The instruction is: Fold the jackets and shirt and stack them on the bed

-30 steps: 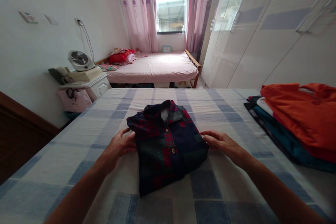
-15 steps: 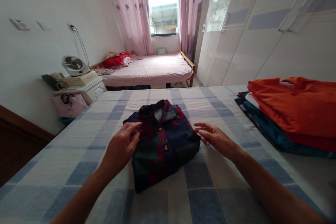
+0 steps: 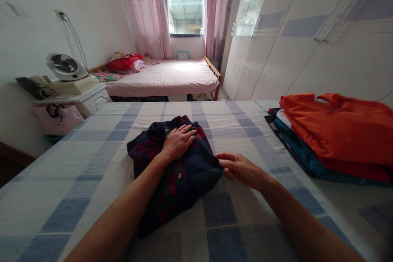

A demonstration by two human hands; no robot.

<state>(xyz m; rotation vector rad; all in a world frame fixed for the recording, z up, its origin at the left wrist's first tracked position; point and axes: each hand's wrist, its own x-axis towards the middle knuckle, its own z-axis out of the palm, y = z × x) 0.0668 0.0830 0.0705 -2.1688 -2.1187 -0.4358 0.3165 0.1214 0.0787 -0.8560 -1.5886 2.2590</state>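
A folded dark plaid shirt (image 3: 196, 172) in navy, red and green lies on the checked bedsheet, its collar toward the far side and a round button showing on the placket. My left hand (image 3: 179, 141) rests flat on it just below the collar, fingers stretched out and hiding part of the neck opening. At the shirt's right edge, my right hand (image 3: 239, 168) pinches the cloth between thumb and fingers.
A stack of folded clothes topped by an orange shirt (image 3: 340, 127) sits on the right of the checked bedsheet (image 3: 101, 151). Farther off are a pink-covered bed (image 3: 172, 75), a small fan (image 3: 66, 66) on a cabinet and white wardrobe doors (image 3: 276, 57).
My left hand has moved right from the shirt's left edge onto its upper middle and flattened. My right hand has closed on the right edge. The camera view has turned slightly right.
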